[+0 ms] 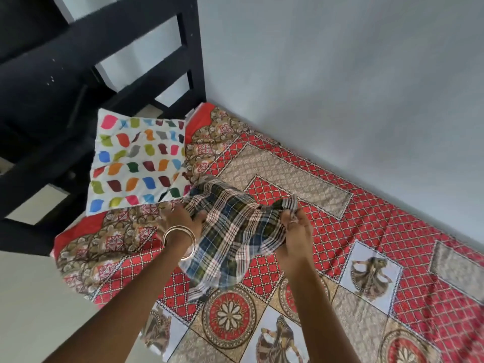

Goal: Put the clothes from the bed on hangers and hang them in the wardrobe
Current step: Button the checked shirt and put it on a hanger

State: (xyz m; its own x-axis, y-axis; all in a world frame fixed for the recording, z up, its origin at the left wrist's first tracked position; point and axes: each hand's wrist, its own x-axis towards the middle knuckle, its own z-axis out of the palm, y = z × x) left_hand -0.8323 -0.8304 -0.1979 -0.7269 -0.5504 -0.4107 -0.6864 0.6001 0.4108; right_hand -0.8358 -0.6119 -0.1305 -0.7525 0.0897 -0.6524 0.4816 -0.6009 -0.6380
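A plaid checked garment (pixel 230 231) in dark blue, green and white hangs lifted above the bed (pixel 392 231), bunched between both my hands. My left hand (pixel 180 218), with two metal bangles on the wrist, grips its left side, fingers tucked into the folds. My right hand (pixel 296 226) pinches the cloth's upper right edge. The lower part of the garment droops toward the red patterned bedsheet. No hanger and no wardrobe are in view.
A white pillow (pixel 138 163) with coloured shapes lies at the head of the bed. A black slatted headboard (pixel 104 61) rises at the upper left. A pale wall (pixel 340 87) runs along the bed's far side. Light floor (pixel 34 297) lies at the lower left.
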